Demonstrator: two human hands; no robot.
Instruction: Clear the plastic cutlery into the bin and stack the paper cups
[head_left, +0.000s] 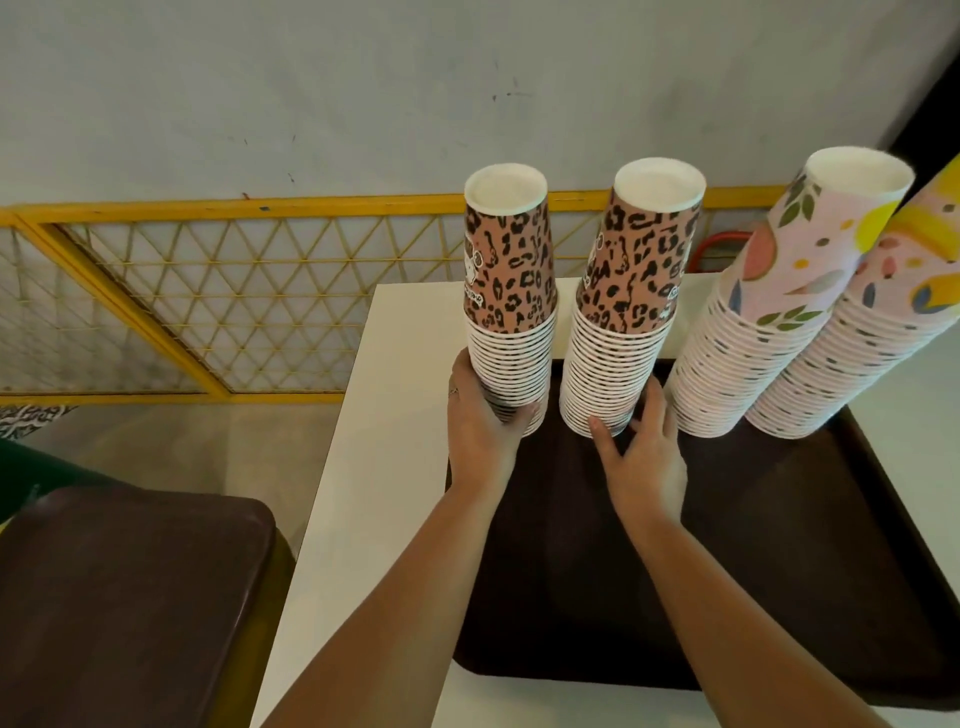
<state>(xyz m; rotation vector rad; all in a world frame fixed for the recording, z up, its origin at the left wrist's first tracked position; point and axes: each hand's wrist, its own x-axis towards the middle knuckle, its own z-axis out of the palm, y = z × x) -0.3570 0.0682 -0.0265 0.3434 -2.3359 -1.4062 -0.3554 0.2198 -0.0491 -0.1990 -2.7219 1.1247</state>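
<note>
While the left hand (480, 421) grips one leopard stack (511, 312) (upside down), the right hand (647, 449) grips its neighbour (623, 322)

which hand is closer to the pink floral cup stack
Right. The right hand grips the base of the second leopard stack, directly beside the pink floral stack. The left hand holds the first leopard stack, one stack farther away.

Matt paper cup stacks (508, 291) stand on a smooth dark plastic tray (779, 545).
</note>
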